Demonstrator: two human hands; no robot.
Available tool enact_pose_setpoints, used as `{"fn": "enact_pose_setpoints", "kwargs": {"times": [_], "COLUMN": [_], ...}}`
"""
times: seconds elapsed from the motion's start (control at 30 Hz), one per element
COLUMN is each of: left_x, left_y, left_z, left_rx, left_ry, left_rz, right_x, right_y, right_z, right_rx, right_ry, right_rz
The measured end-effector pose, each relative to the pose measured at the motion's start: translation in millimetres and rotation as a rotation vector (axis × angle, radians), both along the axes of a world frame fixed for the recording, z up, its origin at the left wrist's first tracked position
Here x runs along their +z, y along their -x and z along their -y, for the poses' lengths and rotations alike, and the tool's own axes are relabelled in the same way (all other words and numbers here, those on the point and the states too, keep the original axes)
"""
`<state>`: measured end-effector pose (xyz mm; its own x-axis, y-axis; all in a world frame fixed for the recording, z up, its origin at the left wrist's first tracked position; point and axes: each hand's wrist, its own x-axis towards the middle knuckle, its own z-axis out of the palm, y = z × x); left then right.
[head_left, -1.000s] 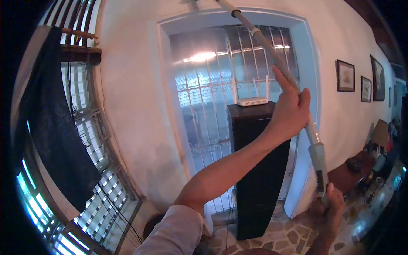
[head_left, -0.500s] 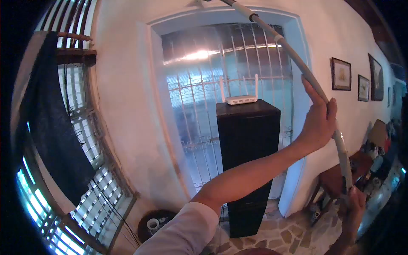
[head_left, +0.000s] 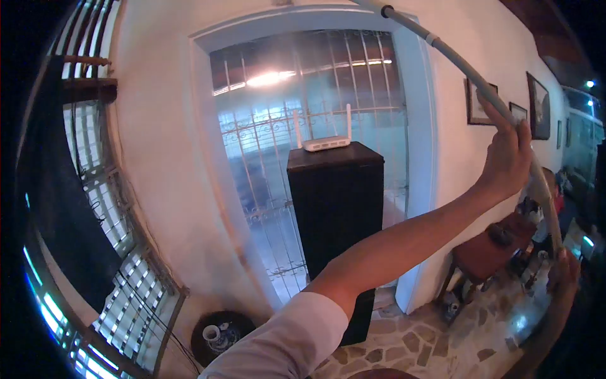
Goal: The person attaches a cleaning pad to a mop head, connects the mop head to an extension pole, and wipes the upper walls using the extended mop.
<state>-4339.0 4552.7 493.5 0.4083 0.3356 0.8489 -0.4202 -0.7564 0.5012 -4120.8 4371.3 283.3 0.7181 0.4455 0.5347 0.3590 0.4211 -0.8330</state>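
A long grey pole [head_left: 464,68] slants from the top middle of the view down to the right side. Around its middle part, my left hand [head_left: 507,158] is closed, with the forearm stretched across the view. Lower down, my right hand [head_left: 564,273] grips the pole's bottom part near the right edge. The pole's upper end runs out of view at the top. Behind my left arm stands a tall black cabinet [head_left: 334,208] with a white router [head_left: 326,143] on top, its antennas upright.
Behind the cabinet is a barred window [head_left: 265,132] in a pale frame. A dark cloth [head_left: 63,196] hangs at the left. A round table [head_left: 201,344] holds a vase [head_left: 212,335]. A reddish-brown table [head_left: 486,252] and framed pictures [head_left: 538,106] are at the right.
Both hands and the pole have moved to the right. The cabinet and window have shifted left in the view, and the round table with the vase shows more fully.
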Motion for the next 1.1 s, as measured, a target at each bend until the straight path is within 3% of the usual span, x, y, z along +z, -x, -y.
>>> {"fn": "enact_pose_setpoints", "kwargs": {"times": [0.13,0.23,0.3,0.5,0.67,0.73,0.8,0.83,1.1], "left_x": [1,-1,-3,-26,-38,-31,-57,-57,-29], "left_y": [-26,-38,-47,-91,-137,-131,-185,-203,-265], "left_z": [1,1,-1,-11,-34,-20,-62,-68,-97], "left_rx": [0.008,-0.01,0.017,0.034,0.04,-0.059,-0.004,0.024,0.136], "left_ry": [0.02,0.038,0.028,-0.012,-0.002,0.17,0.096,0.059,0.144], "left_rz": [-0.002,-0.036,-0.021,0.037,-0.045,-0.16,-0.126,-0.11,-0.009], "right_x": [9,12,4,-13,-25,-29,-38,-32,-6], "right_y": [-4,-25,-23,-46,-79,-95,-107,-118,-137], "right_z": [12,23,17,14,5,-8,-23,-20,-73], "right_rx": [-0.177,-0.059,-0.158,-0.254,-0.086,-0.05,-0.075,0.057,0.124], "right_ry": [-0.013,0.087,-0.024,-0.048,0.039,0.086,-0.082,0.02,-0.03], "right_rz": [0.063,0.11,0.004,0.081,-0.006,0.015,0.024,0.023,-0.029]}}
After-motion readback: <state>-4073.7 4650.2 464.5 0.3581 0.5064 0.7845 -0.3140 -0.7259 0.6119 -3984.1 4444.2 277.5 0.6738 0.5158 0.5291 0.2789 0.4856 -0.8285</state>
